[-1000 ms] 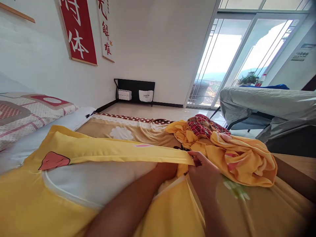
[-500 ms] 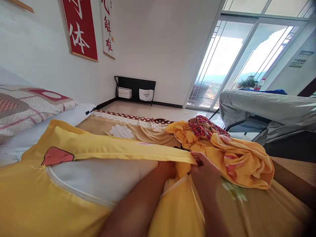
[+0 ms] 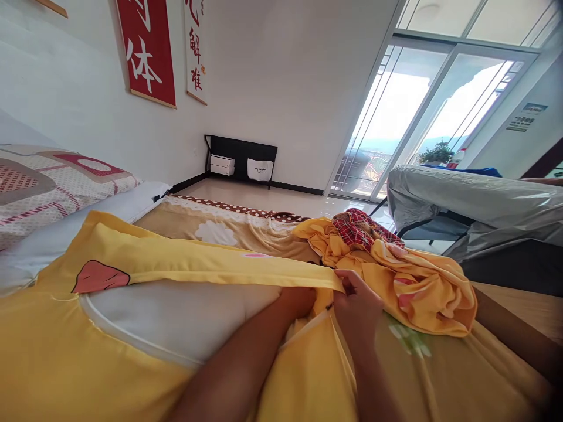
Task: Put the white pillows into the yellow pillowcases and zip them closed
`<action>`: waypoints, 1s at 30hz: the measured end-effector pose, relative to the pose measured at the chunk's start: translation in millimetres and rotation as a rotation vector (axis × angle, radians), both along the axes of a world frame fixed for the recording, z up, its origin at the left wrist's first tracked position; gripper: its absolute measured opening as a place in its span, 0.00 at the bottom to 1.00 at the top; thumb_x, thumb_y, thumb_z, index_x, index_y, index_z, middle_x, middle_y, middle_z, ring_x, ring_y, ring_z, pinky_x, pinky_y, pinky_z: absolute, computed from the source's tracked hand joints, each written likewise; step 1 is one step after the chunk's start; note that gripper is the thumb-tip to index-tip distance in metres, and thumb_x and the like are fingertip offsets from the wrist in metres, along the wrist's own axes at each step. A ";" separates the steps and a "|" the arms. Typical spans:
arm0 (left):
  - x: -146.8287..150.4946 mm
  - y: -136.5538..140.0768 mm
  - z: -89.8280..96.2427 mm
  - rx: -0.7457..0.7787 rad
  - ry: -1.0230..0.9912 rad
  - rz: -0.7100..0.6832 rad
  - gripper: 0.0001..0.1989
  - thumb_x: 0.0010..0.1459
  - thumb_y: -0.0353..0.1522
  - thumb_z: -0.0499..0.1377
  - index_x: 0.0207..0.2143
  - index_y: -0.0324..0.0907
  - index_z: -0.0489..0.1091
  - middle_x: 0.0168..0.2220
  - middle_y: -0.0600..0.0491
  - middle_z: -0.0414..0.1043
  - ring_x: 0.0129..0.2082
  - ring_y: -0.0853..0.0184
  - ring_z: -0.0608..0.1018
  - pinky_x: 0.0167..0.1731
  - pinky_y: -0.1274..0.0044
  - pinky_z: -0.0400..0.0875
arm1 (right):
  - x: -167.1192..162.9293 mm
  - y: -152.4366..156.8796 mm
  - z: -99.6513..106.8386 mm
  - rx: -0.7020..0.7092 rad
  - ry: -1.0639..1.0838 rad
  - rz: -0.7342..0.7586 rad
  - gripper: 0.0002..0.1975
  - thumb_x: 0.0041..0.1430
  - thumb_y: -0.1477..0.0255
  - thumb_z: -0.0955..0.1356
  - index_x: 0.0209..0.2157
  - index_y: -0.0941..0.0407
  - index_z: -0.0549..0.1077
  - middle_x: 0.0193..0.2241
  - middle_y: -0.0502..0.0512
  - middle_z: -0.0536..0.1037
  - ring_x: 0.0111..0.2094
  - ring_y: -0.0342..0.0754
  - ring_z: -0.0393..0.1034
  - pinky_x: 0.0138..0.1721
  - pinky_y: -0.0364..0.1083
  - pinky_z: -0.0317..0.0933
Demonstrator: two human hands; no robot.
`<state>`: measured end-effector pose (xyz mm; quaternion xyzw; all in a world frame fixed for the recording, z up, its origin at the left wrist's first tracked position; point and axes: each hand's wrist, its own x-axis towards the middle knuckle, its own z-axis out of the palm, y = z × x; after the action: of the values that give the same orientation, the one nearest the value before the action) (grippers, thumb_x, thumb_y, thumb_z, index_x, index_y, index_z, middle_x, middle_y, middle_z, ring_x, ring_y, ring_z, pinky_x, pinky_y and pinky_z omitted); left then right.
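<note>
Nearest you, the white pillow [image 3: 176,319] sits partly inside the yellow pillowcase [image 3: 53,363], its bare face showing through the open mouth. Your left hand [image 3: 299,300] is pushed in under the upper flap [image 3: 211,266] at the corner, knuckles visible, fingers hidden by the cloth — I cannot tell whether they are spread or curled. Your right hand [image 3: 358,305] pinches the end of that flap between thumb and fingertips, just beside the left.

To do this well, I would keep the right pinch firm on the hem and hold the flap taut, so the mouth stays wide. Let the left hand press the pillow's corner deep into the case's corner — a loose corner will likely bunch.

Just beyond your hands lies a crumpled yellow sheet [image 3: 422,287] with a red checked cloth [image 3: 363,225] on top, both on the tan bed cover [image 3: 229,231]. Mind that the flap does not snag on that heap. Farther off, 1 red wall banner [image 3: 147,50] hangs on the wall, and a grey covered counter [image 3: 475,196] stands at the right.
</note>
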<state>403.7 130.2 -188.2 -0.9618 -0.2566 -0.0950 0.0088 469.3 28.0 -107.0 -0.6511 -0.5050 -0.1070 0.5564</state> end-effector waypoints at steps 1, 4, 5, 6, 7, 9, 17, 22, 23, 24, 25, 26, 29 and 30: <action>-1.2 0.8 1.0 -0.024 0.003 0.006 0.30 0.63 0.36 0.49 0.65 0.40 0.47 0.66 0.45 0.47 0.65 0.56 0.53 0.63 0.61 0.49 | 0.1 -0.3 -0.4 0.002 -0.002 -0.003 0.11 0.43 0.70 0.62 0.26 0.57 0.74 0.15 0.46 0.66 0.17 0.40 0.58 0.21 0.39 0.51; -4.4 3.9 4.4 -0.142 0.038 0.012 0.34 0.59 0.37 0.53 0.65 0.42 0.46 0.67 0.48 0.46 0.65 0.58 0.52 0.63 0.63 0.47 | 0.1 -2.0 -0.7 0.006 -0.005 -0.009 0.11 0.43 0.70 0.62 0.27 0.58 0.75 0.17 0.47 0.69 0.18 0.40 0.59 0.22 0.39 0.52; -5.0 4.7 5.3 -0.166 0.045 0.000 0.33 0.59 0.37 0.54 0.65 0.43 0.46 0.67 0.49 0.47 0.65 0.59 0.52 0.64 0.64 0.47 | -0.2 -2.6 -0.2 0.006 -0.002 -0.004 0.11 0.43 0.70 0.63 0.26 0.58 0.75 0.17 0.48 0.69 0.18 0.40 0.58 0.22 0.39 0.52; -5.2 5.3 6.0 -0.174 0.048 -0.008 0.33 0.60 0.37 0.53 0.65 0.44 0.46 0.66 0.50 0.47 0.66 0.60 0.51 0.64 0.65 0.47 | -0.6 -3.1 0.4 0.007 0.003 0.001 0.11 0.44 0.69 0.63 0.26 0.58 0.75 0.17 0.48 0.69 0.18 0.40 0.58 0.22 0.39 0.52; -5.1 5.5 6.4 -0.172 0.049 -0.003 0.33 0.60 0.37 0.53 0.65 0.44 0.46 0.66 0.50 0.47 0.66 0.60 0.50 0.64 0.65 0.46 | -1.0 -3.5 1.2 0.006 0.008 0.005 0.11 0.45 0.69 0.63 0.26 0.58 0.75 0.16 0.47 0.68 0.18 0.40 0.58 0.22 0.39 0.51; -4.5 5.2 6.8 -0.163 0.058 0.030 0.34 0.59 0.36 0.55 0.65 0.45 0.46 0.67 0.49 0.46 0.66 0.59 0.49 0.64 0.64 0.46 | -2.0 -3.9 2.7 0.002 0.015 0.007 0.11 0.46 0.68 0.63 0.26 0.58 0.75 0.16 0.47 0.67 0.18 0.40 0.57 0.21 0.39 0.51; -1.4 4.1 4.2 -0.224 0.064 0.122 0.35 0.59 0.38 0.54 0.65 0.43 0.46 0.67 0.48 0.43 0.66 0.55 0.50 0.64 0.61 0.45 | -1.7 -3.6 2.7 -0.009 0.021 -0.003 0.11 0.43 0.70 0.63 0.26 0.58 0.75 0.15 0.45 0.64 0.18 0.40 0.58 0.22 0.39 0.51; -1.7 3.7 2.4 -0.237 0.069 0.087 0.31 0.61 0.35 0.53 0.65 0.42 0.49 0.66 0.48 0.49 0.65 0.56 0.52 0.63 0.62 0.46 | -0.1 -1.6 1.2 -0.025 0.025 0.010 0.11 0.43 0.70 0.63 0.27 0.58 0.75 0.15 0.45 0.63 0.18 0.39 0.55 0.22 0.39 0.50; -2.0 3.2 3.7 -0.226 0.040 0.067 0.30 0.61 0.35 0.52 0.65 0.43 0.48 0.66 0.49 0.48 0.66 0.58 0.51 0.64 0.63 0.45 | -0.3 -1.2 1.3 -0.025 0.025 0.013 0.11 0.43 0.69 0.63 0.27 0.58 0.75 0.15 0.45 0.62 0.18 0.39 0.55 0.21 0.39 0.50; -2.2 3.0 5.4 -0.213 0.000 0.037 0.29 0.62 0.34 0.51 0.65 0.43 0.48 0.66 0.50 0.48 0.66 0.59 0.51 0.64 0.64 0.44 | -0.8 -0.9 1.7 -0.022 0.022 0.014 0.11 0.44 0.69 0.63 0.26 0.58 0.74 0.15 0.44 0.61 0.18 0.39 0.54 0.21 0.39 0.50; -2.2 3.1 7.3 -0.205 -0.046 0.000 0.28 0.63 0.34 0.50 0.64 0.43 0.49 0.66 0.50 0.48 0.66 0.60 0.51 0.64 0.65 0.43 | -1.6 -1.0 2.3 -0.019 0.017 0.014 0.11 0.44 0.69 0.63 0.26 0.58 0.74 0.15 0.44 0.60 0.18 0.39 0.54 0.21 0.39 0.49; -1.9 3.8 9.0 -0.212 -0.088 -0.042 0.27 0.64 0.35 0.49 0.64 0.44 0.50 0.66 0.51 0.49 0.65 0.62 0.52 0.64 0.67 0.43 | -2.7 -1.5 3.1 -0.016 0.012 0.014 0.11 0.45 0.69 0.63 0.26 0.58 0.74 0.15 0.44 0.60 0.18 0.39 0.54 0.21 0.39 0.49; 0.6 9.7 10.2 -0.310 -0.120 -0.135 0.22 0.66 0.34 0.45 0.62 0.46 0.54 0.64 0.53 0.54 0.62 0.66 0.59 0.63 0.71 0.49 | -7.3 -5.3 6.2 -0.010 -0.025 0.017 0.11 0.45 0.70 0.62 0.26 0.58 0.74 0.15 0.44 0.60 0.17 0.39 0.54 0.21 0.38 0.50; 1.8 12.6 8.7 -0.345 -0.105 -0.135 0.21 0.67 0.34 0.44 0.61 0.46 0.55 0.63 0.52 0.55 0.60 0.66 0.61 0.62 0.70 0.53 | -9.0 -6.9 7.3 -0.006 -0.039 0.022 0.11 0.45 0.71 0.62 0.27 0.58 0.75 0.15 0.45 0.61 0.17 0.39 0.55 0.21 0.38 0.50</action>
<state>405.5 142.8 -179.4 -0.9577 -0.2043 -0.1001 -0.1761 460.3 21.1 -99.7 -0.6449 -0.5232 -0.1119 0.5458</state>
